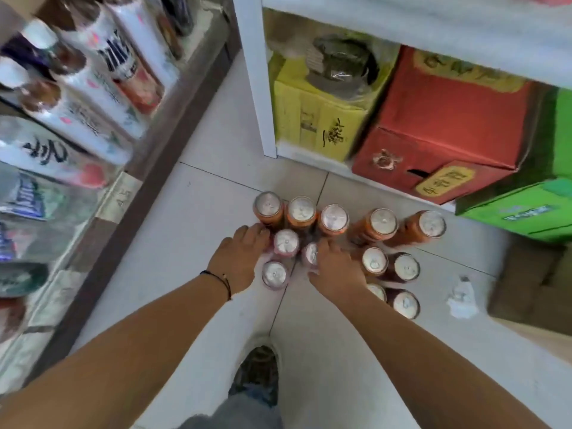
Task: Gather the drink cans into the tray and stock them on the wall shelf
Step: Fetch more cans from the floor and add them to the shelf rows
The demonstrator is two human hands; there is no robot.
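Cans [333, 219] stand upright on the tiled floor [198, 218], bunched near the foot of a white shelf [257, 88]: five orange ones in a back row, pink ones in the middle, darker ones at right. Left hand [240, 258] reaches down, fingers against a pink can [286, 243]; grip not clear, cannot tell if it holds. Right hand [335, 267] covers another pink can [310, 253], fingers curled over it. Red box [448, 125] sits on the lowest shelf level. Crumpled wrapper [461, 297] lies right of the cans.
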